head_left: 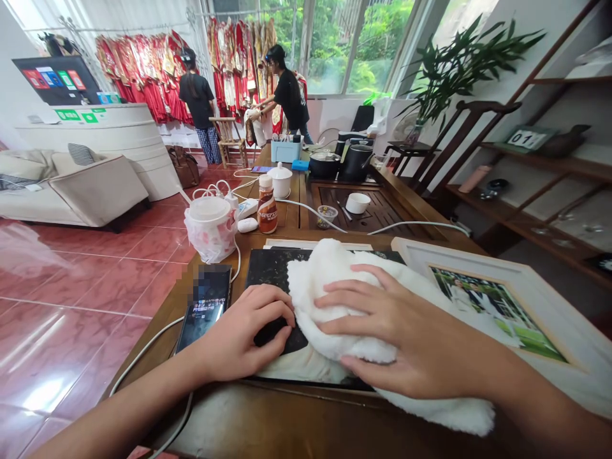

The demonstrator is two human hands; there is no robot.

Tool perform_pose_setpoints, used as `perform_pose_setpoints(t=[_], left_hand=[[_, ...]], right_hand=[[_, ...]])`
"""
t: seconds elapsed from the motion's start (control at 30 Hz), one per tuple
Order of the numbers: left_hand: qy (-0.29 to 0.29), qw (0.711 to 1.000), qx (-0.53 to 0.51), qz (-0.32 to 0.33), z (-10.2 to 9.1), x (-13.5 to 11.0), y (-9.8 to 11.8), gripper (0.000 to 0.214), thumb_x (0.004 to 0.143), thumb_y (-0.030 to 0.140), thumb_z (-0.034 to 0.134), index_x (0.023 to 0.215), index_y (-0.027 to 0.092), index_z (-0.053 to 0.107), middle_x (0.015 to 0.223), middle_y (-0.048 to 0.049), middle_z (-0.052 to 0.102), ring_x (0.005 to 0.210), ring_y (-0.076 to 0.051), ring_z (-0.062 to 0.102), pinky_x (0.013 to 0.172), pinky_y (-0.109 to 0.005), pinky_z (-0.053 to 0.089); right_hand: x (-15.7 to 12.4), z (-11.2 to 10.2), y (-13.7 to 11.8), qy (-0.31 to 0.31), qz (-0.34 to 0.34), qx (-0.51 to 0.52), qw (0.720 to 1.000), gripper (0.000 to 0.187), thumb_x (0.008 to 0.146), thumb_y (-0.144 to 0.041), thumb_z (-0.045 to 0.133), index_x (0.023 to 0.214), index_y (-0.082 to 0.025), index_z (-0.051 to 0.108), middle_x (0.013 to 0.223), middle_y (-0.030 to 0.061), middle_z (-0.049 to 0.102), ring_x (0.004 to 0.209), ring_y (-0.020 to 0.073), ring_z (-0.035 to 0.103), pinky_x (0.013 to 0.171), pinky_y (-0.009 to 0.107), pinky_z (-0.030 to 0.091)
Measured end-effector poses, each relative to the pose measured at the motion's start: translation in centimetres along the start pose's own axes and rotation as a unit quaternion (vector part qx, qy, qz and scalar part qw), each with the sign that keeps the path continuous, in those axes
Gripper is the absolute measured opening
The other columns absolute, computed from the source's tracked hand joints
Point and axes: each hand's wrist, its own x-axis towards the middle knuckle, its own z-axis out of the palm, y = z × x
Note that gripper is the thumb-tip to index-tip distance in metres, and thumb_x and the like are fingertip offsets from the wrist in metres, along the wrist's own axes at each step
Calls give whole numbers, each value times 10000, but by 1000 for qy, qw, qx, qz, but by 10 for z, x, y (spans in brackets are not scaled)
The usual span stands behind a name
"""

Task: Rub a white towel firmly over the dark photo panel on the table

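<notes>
A dark, glossy photo panel lies on the wooden table in front of me, with a pale dress-like area along its near edge. My left hand rests on its left part, fingers loosely bent, thumb apart, holding nothing. A bunched white fluffy cloth covers much of the panel's right side. Over this cloth my right hand presses down, its fingers spread around the bunched part. One end of the cloth hangs toward the table's near edge; the panel beneath it is hidden.
Left of the panel lies a phone with a cable. A white-framed wedding photo is at right. Behind stand a plastic-wrapped tub, a Nescafe bottle, a lidded white jar and a white bowl. Two people are near clothes racks.
</notes>
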Motion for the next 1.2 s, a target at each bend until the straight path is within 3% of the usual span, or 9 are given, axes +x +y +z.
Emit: perform_pose_setpoints(t=[0.1,0.27,0.37,0.47,0.57,0.73,0.83,1.07,1.2], left_hand=[[2,1000,0,-2,0,-1,0,153,914,98,515,987,214,582,1113,-34,574,1085,-169,531,991,-324,370],[6,1000,-2,2,-2,-5,1,133,917,102,511,970,207,573,1114,-35,568,1093,-161,527,1001,-312,364],[6,1000,0,3,-2,-3,1,132,915,101,513,970,206,571,1115,-33,567,1093,-159,526,1001,-311,361],[3,1000,2,-2,-1,1,1,131,910,101,521,966,207,574,1111,-31,567,1080,-160,527,989,-311,367],[0,1000,4,-6,0,2,0,131,909,103,523,964,209,576,1109,-31,567,1072,-162,528,980,-313,373],[4,1000,1,-1,-1,-2,0,125,906,94,518,939,206,562,1119,-33,570,1089,-162,531,998,-317,367],[6,1000,2,1,-2,-4,0,128,909,95,511,948,206,562,1116,-33,569,1088,-159,531,997,-313,369],[1,1000,9,0,0,0,-3,153,908,87,509,978,207,574,1105,-32,571,1064,-162,531,978,-317,380],[1,1000,10,0,0,1,-3,163,906,84,508,984,209,578,1109,-33,572,1073,-166,530,980,-319,379]], right_hand=[[1,-1,14,8,20,-4,1000,340,872,-484,576,1195,-395,633,1326,-2,611,1241,310,536,1091,626,235],[1,-1,34,57,96,-96,989,404,890,-460,537,1262,-320,609,1334,87,603,1205,389,541,1003,666,319],[0,0,21,46,67,-94,992,401,877,-433,551,1260,-325,601,1355,73,586,1230,359,526,1048,654,274],[-2,0,4,12,12,-36,999,337,865,-424,576,1196,-379,621,1337,1,601,1246,292,528,1105,605,226],[-1,-1,3,-1,2,-4,1000,314,873,-449,578,1181,-413,626,1315,-37,617,1239,277,539,1112,588,228],[1,-1,34,50,87,-76,992,383,896,-461,546,1254,-341,609,1350,75,595,1219,370,534,1012,658,299],[0,0,39,67,109,-102,986,397,903,-447,528,1274,-321,589,1345,100,594,1208,382,532,995,681,293],[1,1,-1,-7,4,-6,1000,340,858,-409,593,1197,-391,616,1336,-14,601,1261,272,515,1124,580,200],[1,1,11,-6,24,0,1000,348,877,-473,569,1212,-392,622,1352,3,593,1259,304,516,1095,608,228]])
